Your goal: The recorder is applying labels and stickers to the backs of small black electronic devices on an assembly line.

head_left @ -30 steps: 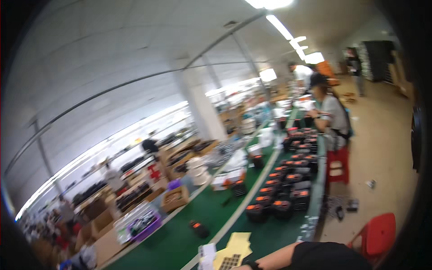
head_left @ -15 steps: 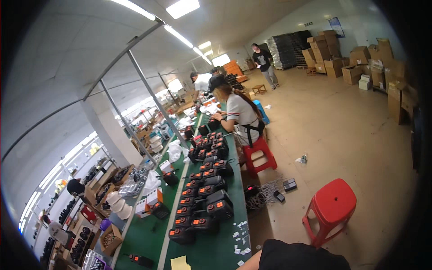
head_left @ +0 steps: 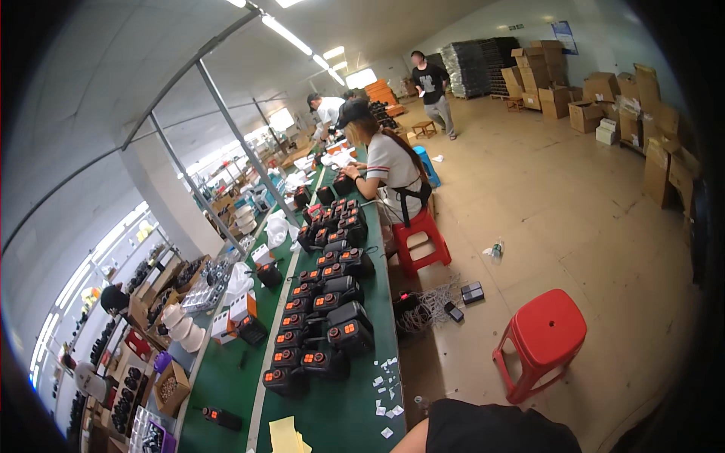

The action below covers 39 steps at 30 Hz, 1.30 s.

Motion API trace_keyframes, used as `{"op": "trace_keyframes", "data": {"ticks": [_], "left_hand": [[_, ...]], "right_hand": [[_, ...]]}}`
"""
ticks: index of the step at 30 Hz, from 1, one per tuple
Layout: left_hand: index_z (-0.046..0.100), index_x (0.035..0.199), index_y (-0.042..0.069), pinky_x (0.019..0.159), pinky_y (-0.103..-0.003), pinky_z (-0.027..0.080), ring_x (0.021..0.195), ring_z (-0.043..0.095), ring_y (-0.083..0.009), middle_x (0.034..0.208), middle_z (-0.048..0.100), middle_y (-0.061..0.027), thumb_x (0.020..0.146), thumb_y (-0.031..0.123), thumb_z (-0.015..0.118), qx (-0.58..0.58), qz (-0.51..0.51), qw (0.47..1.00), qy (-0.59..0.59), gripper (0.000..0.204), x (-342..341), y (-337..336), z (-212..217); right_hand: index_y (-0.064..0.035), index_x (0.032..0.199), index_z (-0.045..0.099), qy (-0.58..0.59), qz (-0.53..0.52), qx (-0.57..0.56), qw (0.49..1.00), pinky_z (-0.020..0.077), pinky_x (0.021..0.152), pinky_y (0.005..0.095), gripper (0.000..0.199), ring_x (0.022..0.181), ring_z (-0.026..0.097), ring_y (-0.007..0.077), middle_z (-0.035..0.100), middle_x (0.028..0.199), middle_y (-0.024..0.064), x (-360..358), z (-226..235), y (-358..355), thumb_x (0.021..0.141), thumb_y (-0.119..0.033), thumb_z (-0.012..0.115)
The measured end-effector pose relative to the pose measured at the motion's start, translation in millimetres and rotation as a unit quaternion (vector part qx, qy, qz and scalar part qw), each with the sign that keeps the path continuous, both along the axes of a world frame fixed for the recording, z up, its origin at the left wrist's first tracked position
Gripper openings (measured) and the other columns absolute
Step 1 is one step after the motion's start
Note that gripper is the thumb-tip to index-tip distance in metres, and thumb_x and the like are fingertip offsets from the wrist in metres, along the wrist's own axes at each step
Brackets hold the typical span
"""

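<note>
Remotely, I see brown pieces in a cardboard box [head_left: 180, 392] and parts in a purple basket [head_left: 169, 439], left of the desk [head_left: 347, 404] with yellow paper [head_left: 284, 438]; either hand's grip, I can't tell.

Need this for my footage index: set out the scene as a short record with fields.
Own hands: neither in view
Lower edge: black fabric sleeve
Work surface: long green table
Main items: rows of black boxy devices with orange squares
Loose on table: yellow paper sheets, small white scraps
Co-worker: seated person in a white short-sleeved top, at the table's right side
Nearby seat: red plastic stool
Floor: tangle of grey cables
Background: stacked brown cardboard boxes
</note>
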<state>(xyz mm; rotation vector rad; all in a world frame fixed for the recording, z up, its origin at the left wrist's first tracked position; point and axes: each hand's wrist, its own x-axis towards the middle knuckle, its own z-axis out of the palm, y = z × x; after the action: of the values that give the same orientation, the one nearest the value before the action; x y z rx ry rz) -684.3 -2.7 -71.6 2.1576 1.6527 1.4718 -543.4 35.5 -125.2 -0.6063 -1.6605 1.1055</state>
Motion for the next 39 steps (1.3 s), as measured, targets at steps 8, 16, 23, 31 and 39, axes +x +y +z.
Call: {"op": "trace_keyframes", "data": {"ticks": [8, 16, 23, 31, 39], "left_hand": [[0.03, 0.129, -0.002, 0.094, -0.038, 0.039, 0.113, 0.042, -0.0264, 0.116, 0.046, -0.0171, 0.062, 0.014, 0.08, 0.037, -0.296, 0.925, -0.237, 0.085, -7.5, 33.2, -18.9], [0.039, 0.128, 0.007, 0.094, -0.035, 0.039, 0.107, 0.048, -0.0223, 0.12, 0.046, -0.012, 0.056, 0.004, 0.083, -0.181, -0.449, 0.871, -0.078, 0.085, -38.6, 41.5, -4.1], [0.045, 0.116, 0.001, 0.083, -0.037, 0.044, 0.097, 0.051, -0.0286, 0.109, 0.052, -0.0174, 0.078, 0.034, 0.066, -0.06, -0.365, 0.923, -0.103, 0.054, -11.9, 29.2, 2.6], [0.043, 0.118, -0.002, 0.086, -0.041, 0.047, 0.099, 0.054, -0.0312, 0.114, 0.051, -0.0211, 0.079, 0.017, 0.066, -0.152, -0.243, 0.917, -0.277, 0.049, 0.4, 32.7, 8.4], [0.046, 0.108, 0.0, 0.079, -0.026, 0.043, 0.088, 0.052, -0.0135, 0.097, 0.055, -0.0078, 0.083, 0.034, 0.061, -0.201, -0.295, 0.835, -0.418, 0.045, 8.2, 43.7, -0.6]], "right_hand": [[-0.0044, 0.11, 0.051, 0.06, -0.125, -0.045, 0.989, 0.0461, 0.076, 0.0334, 0.054, 0.09, 0.057, 0.0206, 0.06, 0.1, 0.0115, 34.0, 46.2, -23.5, 0.068, -0.028, 0.076], [-0.0025, 0.105, 0.055, -0.079, -0.029, 0.023, 0.996, 0.0465, 0.072, 0.0346, 0.053, 0.08, 0.059, 0.0247, 0.062, 0.085, 0.0137, 58.8, 50.4, -32.3, 0.066, -0.033, 0.074], [0.0027, 0.111, 0.049, 0.04, -0.106, 0.023, 0.993, 0.0436, 0.075, 0.0329, 0.059, 0.086, 0.054, 0.0221, 0.058, 0.096, 0.0155, 43.8, 43.9, -28.4, 0.072, -0.036, 0.071], [0.0, 0.126, 0.038, 0.102, -0.05, -0.146, 0.983, 0.0447, 0.082, 0.0296, 0.055, 0.093, 0.052, 0.0138, 0.058, 0.101, 0.0102, 35.1, 49.9, -16.0, 0.085, -0.029, 0.062], [0.0033, 0.127, 0.036, 0.174, 0.029, -0.233, 0.956, 0.0457, 0.08, 0.0259, 0.055, 0.095, 0.056, 0.0135, 0.058, 0.106, 0.0123, 39.5, 41.2, -4.8, 0.091, -0.034, 0.054]]}}
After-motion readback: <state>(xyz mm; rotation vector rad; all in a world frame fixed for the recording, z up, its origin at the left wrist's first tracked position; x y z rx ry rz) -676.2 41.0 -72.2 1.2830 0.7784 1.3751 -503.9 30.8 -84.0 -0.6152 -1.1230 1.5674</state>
